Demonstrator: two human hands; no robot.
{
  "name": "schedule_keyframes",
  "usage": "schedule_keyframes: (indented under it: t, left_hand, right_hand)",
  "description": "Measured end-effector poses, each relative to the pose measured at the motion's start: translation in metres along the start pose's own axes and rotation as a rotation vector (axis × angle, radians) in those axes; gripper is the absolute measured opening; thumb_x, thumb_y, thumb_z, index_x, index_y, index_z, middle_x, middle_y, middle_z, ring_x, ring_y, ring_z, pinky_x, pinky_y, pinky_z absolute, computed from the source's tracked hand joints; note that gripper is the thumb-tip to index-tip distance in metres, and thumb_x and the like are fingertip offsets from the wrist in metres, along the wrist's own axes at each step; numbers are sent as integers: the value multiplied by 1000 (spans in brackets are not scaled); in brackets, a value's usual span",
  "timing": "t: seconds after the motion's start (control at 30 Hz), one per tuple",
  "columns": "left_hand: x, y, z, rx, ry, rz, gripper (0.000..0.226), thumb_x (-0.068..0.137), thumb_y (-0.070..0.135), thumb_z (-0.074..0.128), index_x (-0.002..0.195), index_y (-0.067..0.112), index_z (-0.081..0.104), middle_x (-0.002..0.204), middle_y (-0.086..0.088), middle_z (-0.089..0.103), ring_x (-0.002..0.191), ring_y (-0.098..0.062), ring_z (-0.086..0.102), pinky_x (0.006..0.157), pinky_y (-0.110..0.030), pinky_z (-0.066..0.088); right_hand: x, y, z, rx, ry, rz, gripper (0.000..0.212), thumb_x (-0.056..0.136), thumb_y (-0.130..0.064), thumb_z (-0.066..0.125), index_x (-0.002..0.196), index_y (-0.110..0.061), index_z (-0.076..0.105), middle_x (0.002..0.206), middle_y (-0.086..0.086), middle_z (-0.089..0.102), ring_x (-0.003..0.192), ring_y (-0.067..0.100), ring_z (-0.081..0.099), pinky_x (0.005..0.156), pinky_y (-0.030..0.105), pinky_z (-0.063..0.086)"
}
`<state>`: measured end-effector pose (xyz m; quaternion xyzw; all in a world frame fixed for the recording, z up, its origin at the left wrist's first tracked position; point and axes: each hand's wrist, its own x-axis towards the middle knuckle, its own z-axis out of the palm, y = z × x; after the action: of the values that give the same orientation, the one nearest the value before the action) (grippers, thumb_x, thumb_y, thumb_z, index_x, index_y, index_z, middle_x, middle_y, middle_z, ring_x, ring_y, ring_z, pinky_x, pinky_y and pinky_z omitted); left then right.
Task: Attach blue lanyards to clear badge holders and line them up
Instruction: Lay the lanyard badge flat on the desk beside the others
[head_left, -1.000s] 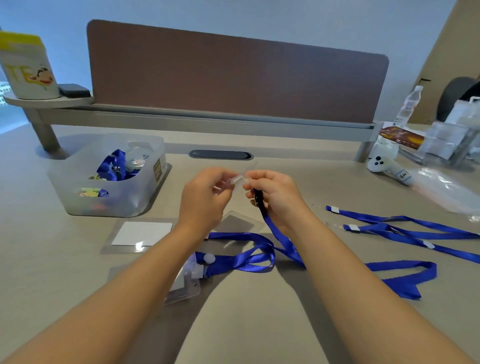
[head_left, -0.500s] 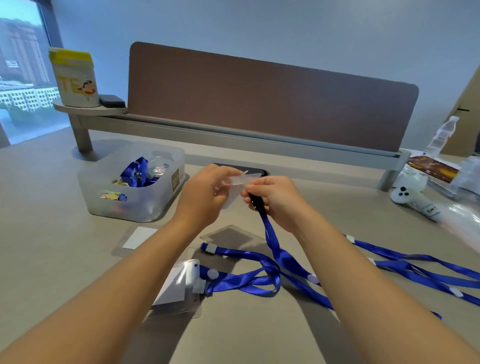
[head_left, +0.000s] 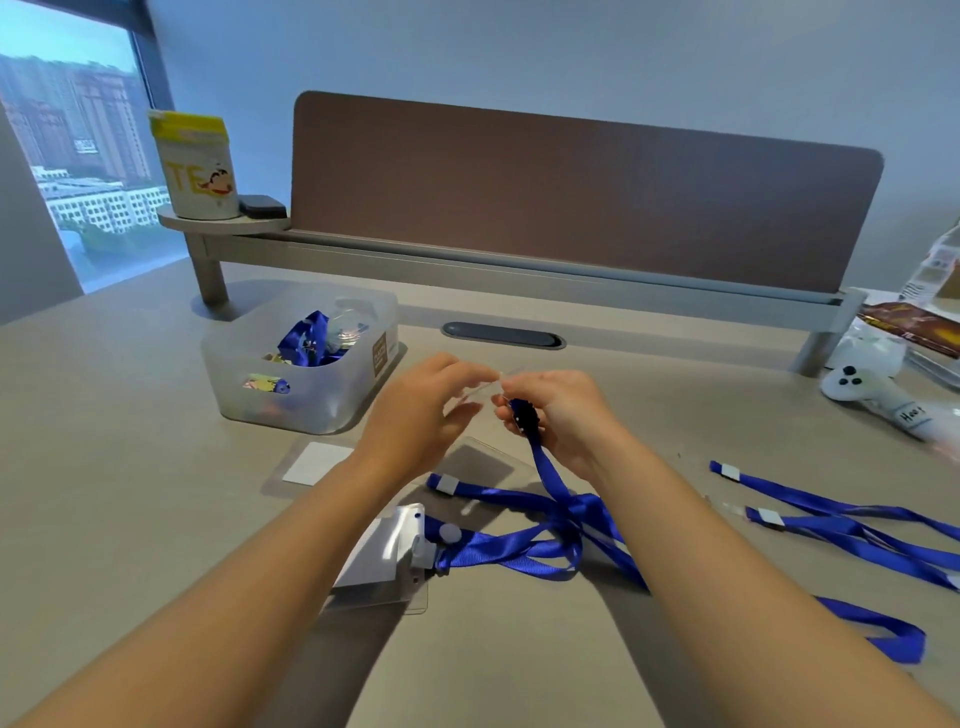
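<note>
My left hand (head_left: 421, 410) pinches a clear badge holder (head_left: 480, 392) held up above the desk. Close beside it, my right hand (head_left: 563, 410) grips the black clip end of a blue lanyard (head_left: 550, 467), whose strap trails down to the desk. The clip touches the holder's top edge between my fingertips. Below my hands lies a finished badge holder (head_left: 384, 561) with a blue lanyard (head_left: 514, 545) fastened to it. Another clear holder with a white card (head_left: 317, 462) lies flat to the left. Loose blue lanyards (head_left: 841, 519) lie at the right.
A translucent bin (head_left: 306, 364) with more lanyards and holders stands at the left. A brown divider screen (head_left: 571, 192) runs along the back, with a yellow-topped bag (head_left: 195, 166) on its shelf. A white device (head_left: 872, 397) and packets sit at the far right.
The view has shifted, so everything sits further right and lower. My hands stay together at the holder's top, with the lanyard clip now more exposed below my right fingers.
</note>
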<state>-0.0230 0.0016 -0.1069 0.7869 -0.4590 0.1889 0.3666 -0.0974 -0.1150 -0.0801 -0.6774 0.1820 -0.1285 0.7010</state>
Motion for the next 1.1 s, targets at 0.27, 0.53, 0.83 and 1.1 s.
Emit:
schedule_keyframes:
  t: [0.27, 0.53, 0.83, 1.1]
  left_hand:
    - [23, 11, 9, -281, -7, -183, 19, 83, 17, 55, 99, 7, 62, 92, -6, 64, 85, -15, 56, 71, -18, 44]
    - [34, 13, 21, -358, -36, -277, 16, 85, 13, 54, 95, 6, 64, 85, -3, 60, 75, -10, 54, 67, -16, 42]
    - [42, 14, 29, -379, -40, -307, 11, 84, 10, 55, 87, 4, 63, 77, -3, 58, 74, -16, 54, 64, -19, 43]
    - [46, 14, 30, -466, -19, -289, 14, 84, 17, 55, 94, 9, 59, 87, -3, 60, 87, -19, 58, 75, -25, 48]
  right_hand:
    - [11, 1, -12, -123, 24, -114, 19, 86, -5, 57, 70, -13, 62, 70, 5, 60, 69, 14, 57, 70, 24, 49]
    - [18, 4, -19, -179, 6, -160, 24, 88, -3, 52, 69, -15, 60, 66, 5, 56, 63, 13, 51, 65, 22, 46]
    - [23, 2, -22, -305, -45, -168, 31, 93, -3, 40, 69, -19, 52, 67, -1, 50, 61, 8, 45, 61, 16, 42]
    - [33, -7, -27, -214, -25, -198, 26, 92, -4, 44, 75, -18, 57, 72, 0, 55, 65, 9, 50, 66, 19, 47]
